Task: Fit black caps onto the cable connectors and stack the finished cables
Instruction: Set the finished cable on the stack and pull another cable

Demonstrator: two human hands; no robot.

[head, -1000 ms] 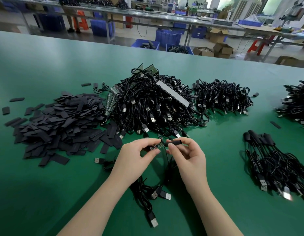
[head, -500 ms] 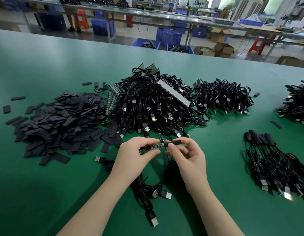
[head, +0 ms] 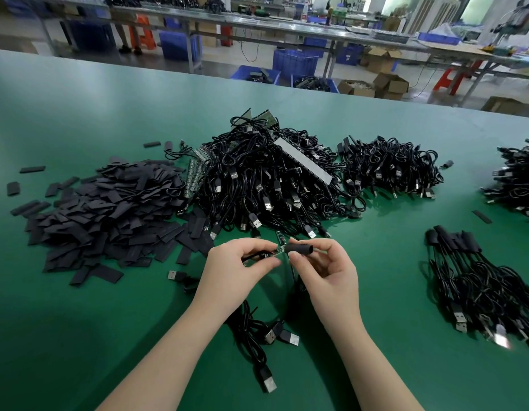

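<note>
Black and tube-shaped, the soft cap point(head: 299, 249) is pinched between thumb and forefinger of the right hand point(head: 325, 272), held above the green table mat point(head: 109, 336) just in front of the centre heap. Its open mouth faces the small green circuit-board connector point(head: 276, 252) at the end of a thin black cable point(head: 252, 257), which the left hand point(head: 238, 269) pinches close behind the board. Cap and board appear to be just meeting; whether the tip has entered cannot be told.

Risks, as judged:
- Misalignment. A tilted board could catch a corner on the cap's mouth and fold the soft wall rather than slide in.
- Squeeze. Pressure from the right fingers may flatten the mouth and block entry.
- Board strain. Pushing from the cable instead of the board could bend the solder joint.
- Mixing. Loose uncapped cables point(head: 257, 336) lie directly beneath the hands; a dropped piece could tangle there or get confused with the finished capped cables point(head: 476, 280) at right.

Supply of flat black caps point(head: 109, 215) lies left, with the large tangle of uncapped USB cables point(head: 266, 185) behind.
</note>
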